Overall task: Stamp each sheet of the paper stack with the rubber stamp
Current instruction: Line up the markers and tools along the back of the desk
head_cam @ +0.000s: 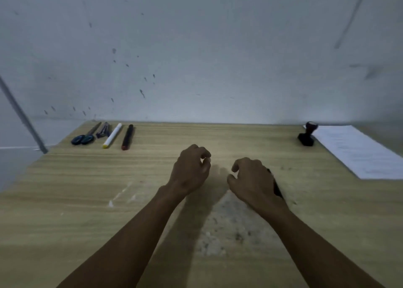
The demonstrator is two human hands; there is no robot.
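Two empty hands [220,174] above bare table [87,200]

We hold both hands over the middle of the wooden bench [65,189], fingers loosely curled, neither grip closed on anything that we can see. Our left hand [190,170] sits just beside our right hand [253,180], apart. A dark pen-like thing [275,186] shows beside the right hand; we cannot tell if it is held. Far right, the rubber stamp [307,134] stands touching the paper stack [357,151]. Far left lie scissors [86,135], a white marker [112,135] and a black marker [127,136].
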